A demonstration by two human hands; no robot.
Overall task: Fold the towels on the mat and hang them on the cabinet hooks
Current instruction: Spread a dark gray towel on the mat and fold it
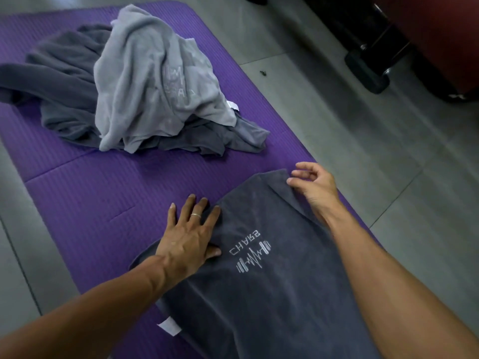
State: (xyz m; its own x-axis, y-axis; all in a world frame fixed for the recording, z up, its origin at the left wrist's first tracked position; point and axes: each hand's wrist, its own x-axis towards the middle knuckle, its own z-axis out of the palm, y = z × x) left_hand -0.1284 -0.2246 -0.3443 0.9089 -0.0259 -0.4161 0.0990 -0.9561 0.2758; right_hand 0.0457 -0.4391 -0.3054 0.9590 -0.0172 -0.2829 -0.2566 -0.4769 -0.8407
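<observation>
- The dark grey towel [259, 281] lies flat on the near right of the purple mat [103, 203], long axis running near to far.
- Left hand [189, 239] presses its left edge, fingers straight and spread.
- Right hand [313, 187] sits at the far right corner, fingers curled, seemingly pinching the fold.
- Unfolded towels [134, 84] are heaped far left.

Grey tiled floor [350, 141] with thin grout lines. At the upper right stands dark red furniture [440, 35] on a black caster [368, 71]. Light is dim.
</observation>
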